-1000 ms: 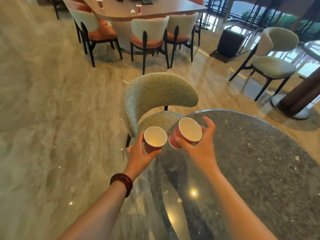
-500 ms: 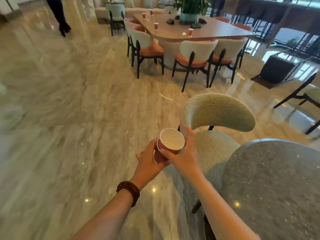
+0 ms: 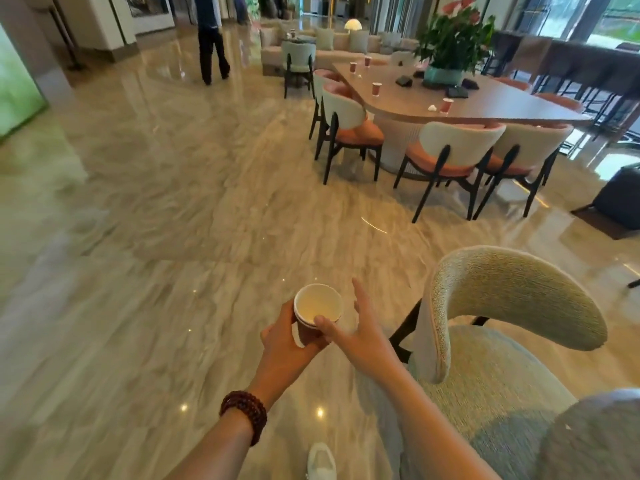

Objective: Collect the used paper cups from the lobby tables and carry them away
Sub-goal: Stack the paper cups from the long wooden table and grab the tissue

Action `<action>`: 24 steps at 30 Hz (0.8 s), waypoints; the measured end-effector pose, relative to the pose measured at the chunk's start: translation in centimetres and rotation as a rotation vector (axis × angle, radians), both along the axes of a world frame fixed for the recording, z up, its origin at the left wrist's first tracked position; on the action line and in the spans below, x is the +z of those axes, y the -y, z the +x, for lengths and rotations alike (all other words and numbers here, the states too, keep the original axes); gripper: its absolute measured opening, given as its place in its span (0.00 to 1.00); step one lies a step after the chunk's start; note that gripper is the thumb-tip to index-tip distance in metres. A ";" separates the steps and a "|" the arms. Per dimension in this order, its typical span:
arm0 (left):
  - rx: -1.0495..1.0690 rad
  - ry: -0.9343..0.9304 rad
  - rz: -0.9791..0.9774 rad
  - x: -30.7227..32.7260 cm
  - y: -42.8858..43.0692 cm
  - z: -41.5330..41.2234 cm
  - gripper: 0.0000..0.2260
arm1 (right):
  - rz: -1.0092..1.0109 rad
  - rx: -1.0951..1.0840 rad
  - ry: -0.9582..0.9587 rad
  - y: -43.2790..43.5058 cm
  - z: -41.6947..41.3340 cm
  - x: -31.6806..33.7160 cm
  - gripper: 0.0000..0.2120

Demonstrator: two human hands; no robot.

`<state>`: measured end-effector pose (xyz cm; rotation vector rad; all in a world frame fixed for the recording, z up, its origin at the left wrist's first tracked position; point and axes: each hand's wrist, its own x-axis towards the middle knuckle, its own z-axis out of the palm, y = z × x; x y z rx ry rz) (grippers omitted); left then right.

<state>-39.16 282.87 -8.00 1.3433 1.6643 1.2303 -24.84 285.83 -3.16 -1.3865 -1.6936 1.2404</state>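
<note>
Two nested cups point(image 3: 318, 306) sat in the left hand point(image 3: 284, 344), held over the floor, well apart from the long desk point(image 3: 485, 102) where four more cups point(image 3: 376, 89) stood. A loose nest could slip apart while walking. Left fingers wrapped the cups' side; the right hand point(image 3: 363, 336) was spread open, only its thumb touching the rim.

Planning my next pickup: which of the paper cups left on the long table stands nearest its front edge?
The red cup beside the crumpled white napkin, the rightmost of four on the long table; the others stand further back, towards the sofa end.
</note>
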 end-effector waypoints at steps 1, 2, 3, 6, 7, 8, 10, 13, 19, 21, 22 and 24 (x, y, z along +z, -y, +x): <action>0.017 0.003 -0.003 0.0 -1.3 -0.6 0.27 | 0.001 -0.012 -0.025 -1.5 -0.2 0.1 0.51; 0.032 0.004 -0.004 0.1 -2.7 -1.2 0.28 | 0.008 -0.022 -0.050 -3.2 -0.2 0.2 0.49; 0.045 -0.001 0.000 0.3 -4.2 -1.7 0.29 | 0.018 -0.028 -0.070 -5.0 -0.2 0.3 0.46; 0.060 -0.006 0.033 1.1 -9.3 -3.1 0.32 | 0.026 -0.043 -0.104 -10.6 0.4 0.8 0.42; 0.064 -0.003 0.041 1.5 -11.2 -3.6 0.34 | 0.023 -0.051 -0.115 -12.7 0.6 1.0 0.40; 0.068 -0.003 0.050 1.9 -13.4 -4.0 0.34 | 0.018 -0.062 -0.128 -15.0 0.9 1.2 0.37; 0.069 0.004 0.077 2.8 -17.3 -4.9 0.33 | 0.015 -0.074 -0.155 -18.9 1.2 1.4 0.31; 0.098 0.045 0.109 3.6 -23.0 -6.4 0.31 | -0.001 -0.087 -0.195 -24.6 1.4 1.5 0.23; 0.186 0.117 0.106 3.5 -33.2 -9.7 0.34 | 0.005 -0.142 -0.194 -34.2 1.0 1.3 0.17; 0.197 0.128 0.102 3.1 -36.5 -10.8 0.34 | -0.003 -0.161 -0.195 -37.2 0.8 0.9 0.17; 0.201 0.134 0.101 2.9 -38.2 -11.5 0.34 | -0.005 -0.171 -0.193 -38.8 0.6 0.6 0.16; 0.205 0.134 0.097 2.4 -42.0 -12.6 0.34 | -0.008 -0.192 -0.185 -42.2 0.1 0.0 0.17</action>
